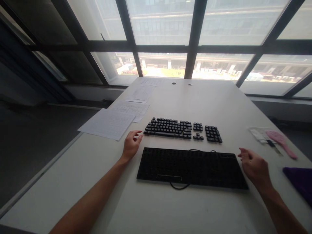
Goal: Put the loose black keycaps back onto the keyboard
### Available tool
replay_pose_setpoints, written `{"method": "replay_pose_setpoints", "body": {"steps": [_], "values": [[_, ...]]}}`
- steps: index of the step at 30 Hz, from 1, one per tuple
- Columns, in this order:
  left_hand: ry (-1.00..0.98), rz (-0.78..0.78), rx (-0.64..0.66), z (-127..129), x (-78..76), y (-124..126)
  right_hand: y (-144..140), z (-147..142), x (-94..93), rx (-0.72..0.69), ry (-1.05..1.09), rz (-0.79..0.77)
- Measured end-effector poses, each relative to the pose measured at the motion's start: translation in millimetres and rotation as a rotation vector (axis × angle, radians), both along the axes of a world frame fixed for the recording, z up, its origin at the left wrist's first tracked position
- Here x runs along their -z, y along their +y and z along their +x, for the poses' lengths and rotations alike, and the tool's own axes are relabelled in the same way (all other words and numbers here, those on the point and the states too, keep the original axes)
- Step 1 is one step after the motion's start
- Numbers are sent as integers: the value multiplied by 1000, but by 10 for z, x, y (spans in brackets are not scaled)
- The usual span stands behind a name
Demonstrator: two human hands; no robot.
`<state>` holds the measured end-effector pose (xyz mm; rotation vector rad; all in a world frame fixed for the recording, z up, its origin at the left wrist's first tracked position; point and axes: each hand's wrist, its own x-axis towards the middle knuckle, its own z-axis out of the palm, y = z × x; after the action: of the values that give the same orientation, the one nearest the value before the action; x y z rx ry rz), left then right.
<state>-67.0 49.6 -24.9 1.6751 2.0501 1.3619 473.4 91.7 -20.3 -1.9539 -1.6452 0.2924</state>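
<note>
A black keyboard base [185, 167] lies flat on the white table, its keys off, with bits of cable showing at its far and near edges. Behind it, loose black keycaps [168, 127] are laid out in keyboard order, with the arrow keys [198, 136] and number pad keys [213, 134] as separate groups on the right. My left hand [132, 144] rests beside the left end of the keycaps, fingers half curled and apart, holding nothing. Past the base's right edge, my right hand [254, 165] rests with loosely bent fingers; nothing shows in it.
Printed sheets of paper [109, 123] run along the table's left side. At the right lie a pink brush [280, 141], a small dark-handled tool [274, 147], a whitish cloth or bag [257, 134] and a purple cloth [299, 180]. Windows [163, 65] stand beyond the far edge.
</note>
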Motion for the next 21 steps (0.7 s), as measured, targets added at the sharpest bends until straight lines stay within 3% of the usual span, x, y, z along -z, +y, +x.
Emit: {"method": "replay_pose_setpoints", "body": {"steps": [4, 8, 14, 18, 21], "values": [[-26, 13, 7, -1, 20, 8, -67, -152, -188, -41, 8, 259], [-27, 22, 4, -15, 61, 67, -119, -587, -435, -223, -11, 438], [27, 15, 38, -66, 78, 261, -25, -1897, -682, -613, 100, 466], [38, 11, 131, -72, 52, 291, 125, -2867, -620, -840, 12, 351], [55, -4, 152, -80, 53, 263, 254, -3363, -507, -903, -132, 231]]}}
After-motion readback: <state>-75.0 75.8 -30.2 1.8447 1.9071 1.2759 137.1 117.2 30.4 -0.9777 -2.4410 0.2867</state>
